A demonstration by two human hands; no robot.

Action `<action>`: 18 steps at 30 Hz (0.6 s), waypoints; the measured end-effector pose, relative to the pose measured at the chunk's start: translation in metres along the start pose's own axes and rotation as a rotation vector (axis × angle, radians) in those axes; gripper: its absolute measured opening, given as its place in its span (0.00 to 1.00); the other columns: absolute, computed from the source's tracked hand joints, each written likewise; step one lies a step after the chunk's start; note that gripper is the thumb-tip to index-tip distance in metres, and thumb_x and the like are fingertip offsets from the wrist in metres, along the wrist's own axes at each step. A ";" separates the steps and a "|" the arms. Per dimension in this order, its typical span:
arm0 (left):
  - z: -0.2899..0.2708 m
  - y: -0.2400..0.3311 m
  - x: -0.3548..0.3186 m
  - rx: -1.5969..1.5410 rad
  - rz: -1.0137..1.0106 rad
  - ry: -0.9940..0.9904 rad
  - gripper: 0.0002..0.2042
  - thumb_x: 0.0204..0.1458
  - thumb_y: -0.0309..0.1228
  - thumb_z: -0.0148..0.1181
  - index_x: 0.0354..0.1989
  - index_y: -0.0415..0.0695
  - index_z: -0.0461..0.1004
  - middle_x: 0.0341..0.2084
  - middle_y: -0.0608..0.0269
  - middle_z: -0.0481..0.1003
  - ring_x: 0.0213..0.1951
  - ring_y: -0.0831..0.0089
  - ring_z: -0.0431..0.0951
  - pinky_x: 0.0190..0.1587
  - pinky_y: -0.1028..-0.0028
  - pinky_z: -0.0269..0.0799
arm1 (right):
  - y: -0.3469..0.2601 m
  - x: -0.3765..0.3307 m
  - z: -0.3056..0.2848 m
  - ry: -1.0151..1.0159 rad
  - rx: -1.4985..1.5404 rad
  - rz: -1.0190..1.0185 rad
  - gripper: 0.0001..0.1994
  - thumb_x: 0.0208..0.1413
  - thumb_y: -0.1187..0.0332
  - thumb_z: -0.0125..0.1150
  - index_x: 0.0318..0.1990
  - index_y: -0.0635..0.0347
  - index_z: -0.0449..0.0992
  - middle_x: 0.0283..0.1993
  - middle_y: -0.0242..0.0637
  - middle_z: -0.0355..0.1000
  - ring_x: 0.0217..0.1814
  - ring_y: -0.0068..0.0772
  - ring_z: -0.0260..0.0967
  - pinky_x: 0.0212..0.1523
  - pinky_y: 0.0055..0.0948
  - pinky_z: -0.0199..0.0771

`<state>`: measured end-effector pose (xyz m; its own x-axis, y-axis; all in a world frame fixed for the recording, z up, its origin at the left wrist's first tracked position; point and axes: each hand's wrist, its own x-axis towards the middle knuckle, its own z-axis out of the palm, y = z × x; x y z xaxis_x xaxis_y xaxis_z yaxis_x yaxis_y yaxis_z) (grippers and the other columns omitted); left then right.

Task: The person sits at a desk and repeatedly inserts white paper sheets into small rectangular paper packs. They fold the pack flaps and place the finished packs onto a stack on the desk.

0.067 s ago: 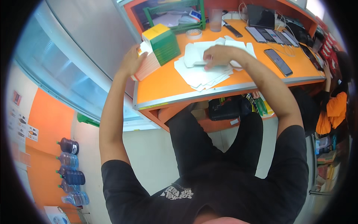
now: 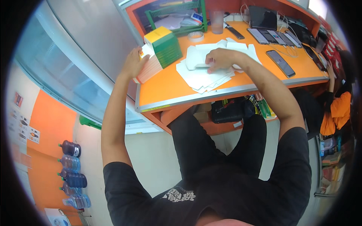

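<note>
My left hand [image 2: 135,64] is closed round the outer end of a stack of slim white-and-red boxes [image 2: 151,71] at the desk's left edge. Against that stack leans a block of green and yellow boxes [image 2: 167,47]. My right hand [image 2: 223,59] is over a loose pile of flat white cartons [image 2: 203,80], its fingers curled. Between thumb and fingers it pinches the edge of a partly folded white carton [image 2: 194,56]. The palm hides some of the pile.
On the orange desk [image 2: 154,98] are a tape roll [image 2: 195,36], a clear cup [image 2: 217,22], a lone phone [image 2: 281,63] and several charging phones [image 2: 269,36]. A green tray rack [image 2: 181,4] stands behind. To the right, another person's orange sleeve [image 2: 339,111] shows.
The view has shifted slightly. My right thumb and fingers have moved a little at the carton's edge; my left hand stays at the stack.
</note>
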<state>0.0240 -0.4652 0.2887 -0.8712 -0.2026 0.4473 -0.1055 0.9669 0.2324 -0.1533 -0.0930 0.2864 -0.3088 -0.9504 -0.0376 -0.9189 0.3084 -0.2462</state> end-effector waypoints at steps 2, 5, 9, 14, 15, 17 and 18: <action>-0.009 0.005 -0.001 0.220 0.127 0.152 0.30 0.56 0.48 0.59 0.59 0.35 0.66 0.60 0.40 0.66 0.64 0.49 0.64 0.66 0.59 0.59 | 0.005 0.000 0.002 0.040 0.085 -0.005 0.24 0.49 0.54 0.73 0.49 0.61 0.79 0.48 0.46 0.77 0.51 0.41 0.74 0.52 0.34 0.73; -0.026 0.025 -0.008 0.475 0.314 0.428 0.25 0.56 0.42 0.61 0.54 0.36 0.69 0.53 0.41 0.70 0.58 0.48 0.69 0.62 0.59 0.63 | 0.009 0.000 -0.002 0.037 0.257 0.019 0.22 0.49 0.56 0.74 0.47 0.60 0.80 0.46 0.43 0.78 0.50 0.37 0.75 0.53 0.31 0.72; -0.043 0.110 -0.011 0.078 0.370 0.438 0.18 0.56 0.35 0.62 0.50 0.37 0.71 0.47 0.48 0.74 0.53 0.54 0.73 0.59 0.61 0.67 | 0.021 -0.001 -0.008 -0.017 0.367 0.051 0.23 0.50 0.54 0.74 0.49 0.58 0.81 0.45 0.37 0.78 0.49 0.32 0.73 0.51 0.29 0.71; -0.016 0.188 -0.016 -0.236 0.214 -0.129 0.20 0.57 0.39 0.63 0.52 0.37 0.74 0.49 0.49 0.76 0.49 0.56 0.77 0.54 0.64 0.72 | 0.049 0.010 -0.008 -0.181 0.460 -0.023 0.25 0.55 0.51 0.69 0.56 0.54 0.79 0.51 0.31 0.77 0.54 0.24 0.69 0.52 0.27 0.69; -0.008 0.186 -0.017 -0.181 0.159 -0.248 0.24 0.59 0.42 0.61 0.58 0.38 0.72 0.54 0.47 0.75 0.53 0.56 0.76 0.55 0.64 0.71 | 0.040 0.012 -0.008 -0.180 0.530 0.027 0.22 0.56 0.54 0.67 0.54 0.53 0.80 0.51 0.30 0.76 0.54 0.26 0.68 0.54 0.30 0.68; 0.015 0.189 -0.009 -0.233 0.105 -0.360 0.24 0.61 0.42 0.59 0.60 0.39 0.72 0.54 0.49 0.76 0.54 0.59 0.76 0.57 0.66 0.69 | 0.032 0.011 -0.007 -0.151 0.595 0.108 0.19 0.58 0.56 0.65 0.54 0.53 0.80 0.52 0.30 0.76 0.55 0.28 0.68 0.55 0.32 0.68; 0.027 0.190 -0.003 -0.263 0.086 -0.413 0.24 0.61 0.42 0.59 0.60 0.39 0.72 0.54 0.50 0.76 0.55 0.60 0.76 0.58 0.67 0.68 | 0.033 0.010 -0.006 -0.127 0.595 0.136 0.20 0.59 0.55 0.65 0.55 0.52 0.80 0.53 0.30 0.76 0.56 0.27 0.68 0.55 0.32 0.68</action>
<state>-0.0061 -0.2770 0.3084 -0.9942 0.0064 0.1072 0.0536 0.8947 0.4434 -0.1879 -0.0918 0.2838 -0.3486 -0.9129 -0.2123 -0.5679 0.3860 -0.7270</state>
